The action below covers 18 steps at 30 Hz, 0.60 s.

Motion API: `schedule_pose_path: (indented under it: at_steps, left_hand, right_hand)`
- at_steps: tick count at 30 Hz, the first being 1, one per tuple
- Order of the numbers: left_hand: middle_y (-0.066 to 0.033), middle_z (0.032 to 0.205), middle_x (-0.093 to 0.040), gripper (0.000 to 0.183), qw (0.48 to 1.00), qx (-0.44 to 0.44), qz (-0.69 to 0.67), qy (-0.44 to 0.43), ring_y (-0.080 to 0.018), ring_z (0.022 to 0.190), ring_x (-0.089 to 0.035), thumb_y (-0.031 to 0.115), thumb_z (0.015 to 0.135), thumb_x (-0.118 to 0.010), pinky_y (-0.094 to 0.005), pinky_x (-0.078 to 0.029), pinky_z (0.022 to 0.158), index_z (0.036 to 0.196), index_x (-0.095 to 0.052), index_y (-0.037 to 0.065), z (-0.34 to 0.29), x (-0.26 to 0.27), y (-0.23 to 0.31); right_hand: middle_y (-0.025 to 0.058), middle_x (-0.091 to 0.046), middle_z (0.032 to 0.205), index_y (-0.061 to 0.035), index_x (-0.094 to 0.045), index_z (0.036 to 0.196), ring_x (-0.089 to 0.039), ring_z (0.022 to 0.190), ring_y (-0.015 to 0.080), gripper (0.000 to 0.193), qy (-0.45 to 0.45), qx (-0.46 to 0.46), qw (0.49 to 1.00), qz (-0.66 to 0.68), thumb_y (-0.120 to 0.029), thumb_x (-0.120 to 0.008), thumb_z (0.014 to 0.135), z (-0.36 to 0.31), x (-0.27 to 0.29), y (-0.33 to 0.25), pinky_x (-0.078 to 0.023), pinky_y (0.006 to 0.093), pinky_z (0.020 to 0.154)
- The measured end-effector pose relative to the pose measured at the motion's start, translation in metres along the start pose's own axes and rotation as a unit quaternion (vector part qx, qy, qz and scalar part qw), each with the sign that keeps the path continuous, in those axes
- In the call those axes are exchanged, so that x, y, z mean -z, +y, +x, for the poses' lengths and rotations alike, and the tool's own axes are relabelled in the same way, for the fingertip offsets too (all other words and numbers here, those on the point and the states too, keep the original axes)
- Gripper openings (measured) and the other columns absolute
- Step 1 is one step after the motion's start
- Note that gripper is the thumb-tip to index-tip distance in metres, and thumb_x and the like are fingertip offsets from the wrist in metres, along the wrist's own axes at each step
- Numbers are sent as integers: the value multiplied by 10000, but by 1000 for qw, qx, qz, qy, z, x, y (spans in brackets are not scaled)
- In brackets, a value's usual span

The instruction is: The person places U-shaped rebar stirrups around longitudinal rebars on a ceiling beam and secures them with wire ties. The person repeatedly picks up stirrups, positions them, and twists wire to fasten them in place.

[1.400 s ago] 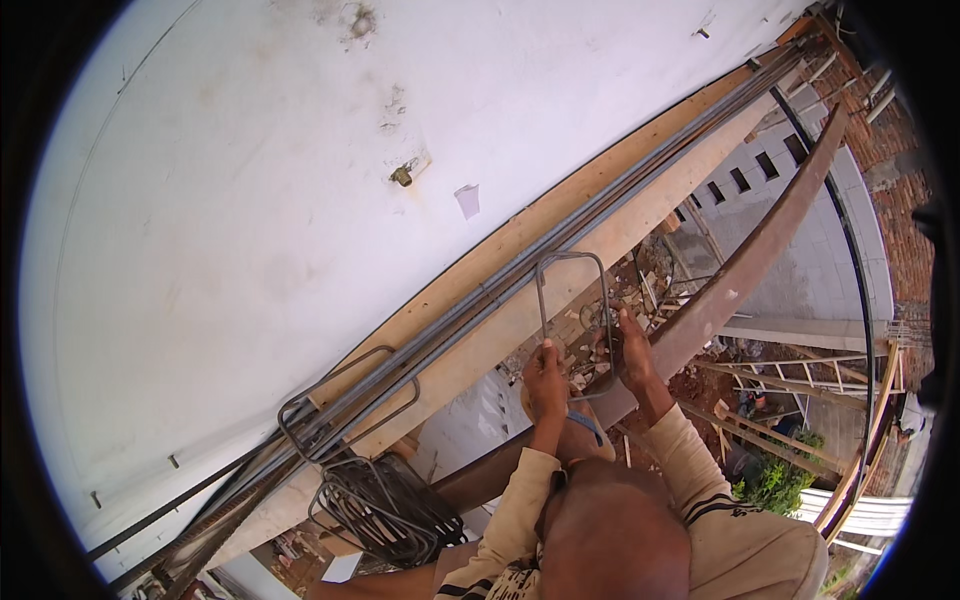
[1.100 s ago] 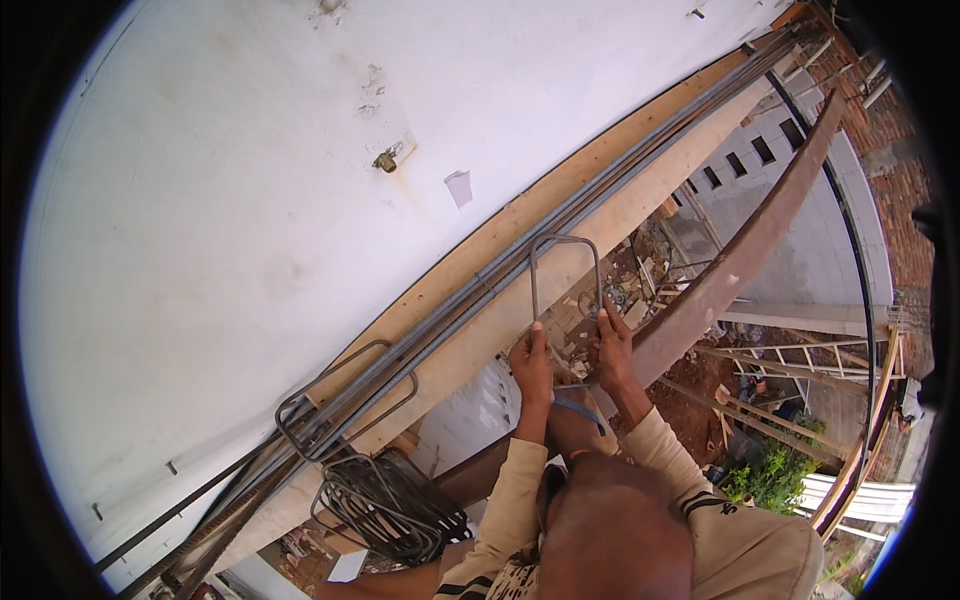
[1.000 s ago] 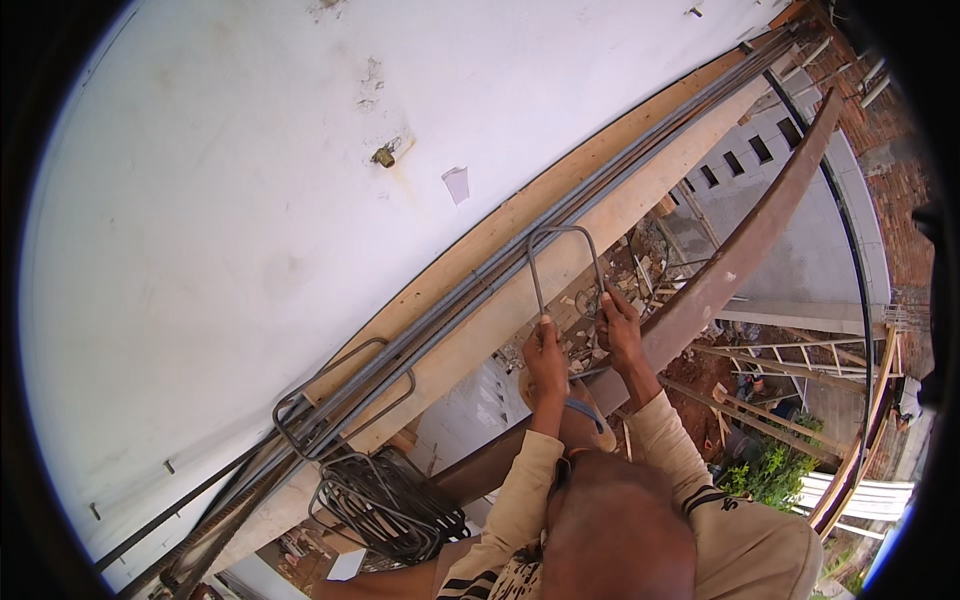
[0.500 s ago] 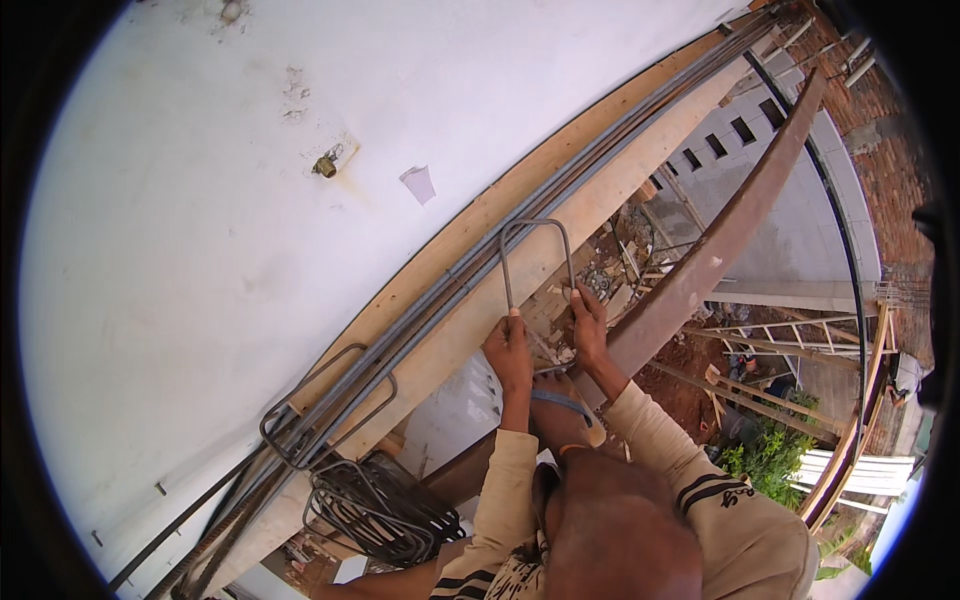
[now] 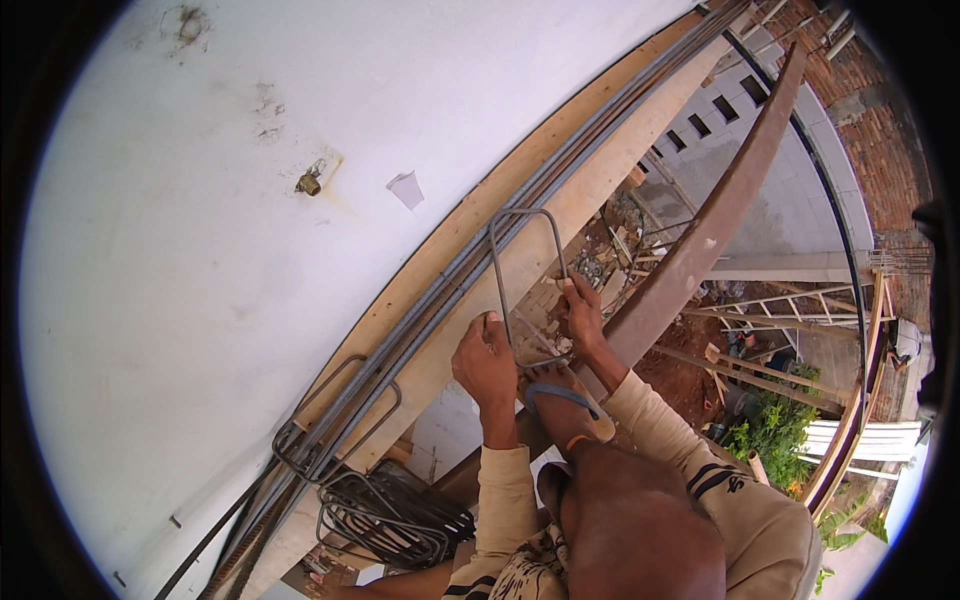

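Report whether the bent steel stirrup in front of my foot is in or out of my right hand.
In: the right hand has its fingers on the stirrup's right side. Whether the left hand touches it, I cannot tell.

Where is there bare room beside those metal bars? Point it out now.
The near plank is bare between the metal bars and its outer edge, up and right of the wire loop in the right hand; a shorter bare stretch lies down and left. Crowded: the lower end, beside the loop pile.
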State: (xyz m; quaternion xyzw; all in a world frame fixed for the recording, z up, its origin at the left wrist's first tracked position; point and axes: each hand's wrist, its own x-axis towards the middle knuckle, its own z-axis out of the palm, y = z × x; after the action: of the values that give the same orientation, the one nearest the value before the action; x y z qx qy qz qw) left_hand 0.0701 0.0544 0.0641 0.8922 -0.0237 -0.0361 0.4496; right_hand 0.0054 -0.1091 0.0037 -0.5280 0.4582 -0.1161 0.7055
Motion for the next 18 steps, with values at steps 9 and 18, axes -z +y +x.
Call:
schedule_pose_path:
  at_steps: [9,18]
  left_hand:
    - [-155,1201,-693,502,996,-35,83,-3,-335,1185,-593,432,1069,-481,-514,-317,1082,1351,-597,35,75,30,-46]
    - [-154,1223,-689,533,995,-15,96,11,-328,1179,-595,470,1071,-440,-499,-294,1096,1324,-617,36,71,26,-41]
  right_hand:
    - [-11,-485,639,-28,-615,944,-429,529,84,320,16,-15,995,-92,-304,-520,1073,21,-3,-7,-332,281,485]
    - [47,-572,665,29,-661,820,-517,623,120,410,44,66,973,-216,-318,-583,1025,42,12,-15,-415,318,593]
